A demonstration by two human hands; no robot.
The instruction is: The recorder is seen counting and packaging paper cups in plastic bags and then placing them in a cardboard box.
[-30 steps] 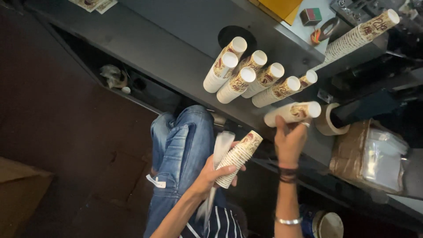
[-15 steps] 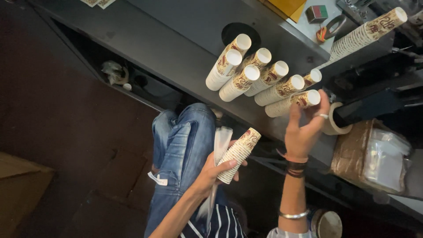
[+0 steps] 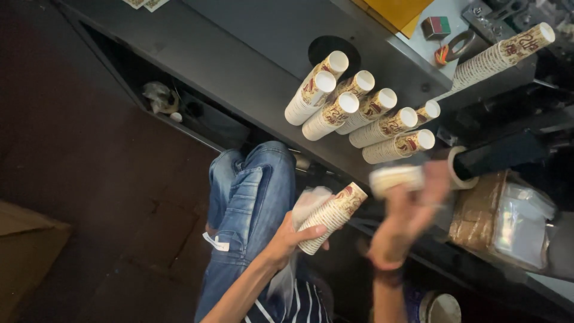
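My left hand [image 3: 287, 239] grips a short stack of printed paper cups [image 3: 332, 216] together with a clear plastic sleeve [image 3: 308, 203], held over my lap. To its right, my blurred right hand [image 3: 406, 221] is closed on another short stack of cups [image 3: 396, 178], just below the edge of the grey table [image 3: 239, 54]. Several stacks of the same cups [image 3: 359, 113] lie side by side on that table, white rims pointing to the upper right.
A long stack of cups [image 3: 499, 54] sticks out of the dark machine at top right. A tape roll [image 3: 457, 167] and a plastic-wrapped brown package [image 3: 508, 221] sit at the right. My jeans-clad legs [image 3: 251, 197] reach under the table. A cardboard box [image 3: 24, 257] stands at lower left.
My right hand laid a stack beside the others on the table, then drew back toward me; it now holds a blurred short stack. My left hand has barely moved.
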